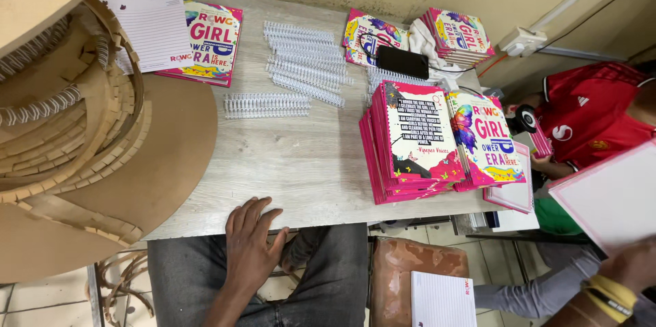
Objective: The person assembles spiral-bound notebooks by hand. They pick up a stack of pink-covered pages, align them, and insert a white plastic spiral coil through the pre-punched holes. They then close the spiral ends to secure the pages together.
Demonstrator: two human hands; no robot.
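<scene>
Left hand (251,239) flat on near edge of grey wooden desk (301,170), fingers (263,214) spread, holding nothing. Loose white wire binding coil (266,105) straight ahead of fingers, apart. Pink-covered notebook stack (417,142) ahead-right. Right hand out of view.

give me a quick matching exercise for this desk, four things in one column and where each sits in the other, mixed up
Things:
1. black phone
2. silver binding coils
3. lined paper sheets
4. left hand

Places:
A. far left of the table, beside a colourful cover
B. flat on the table's near edge
C. middle of the table, in a loose row
D. far side, next to a white cloth

Pairs: 1-D, 2-C, 3-A, 4-B
</scene>
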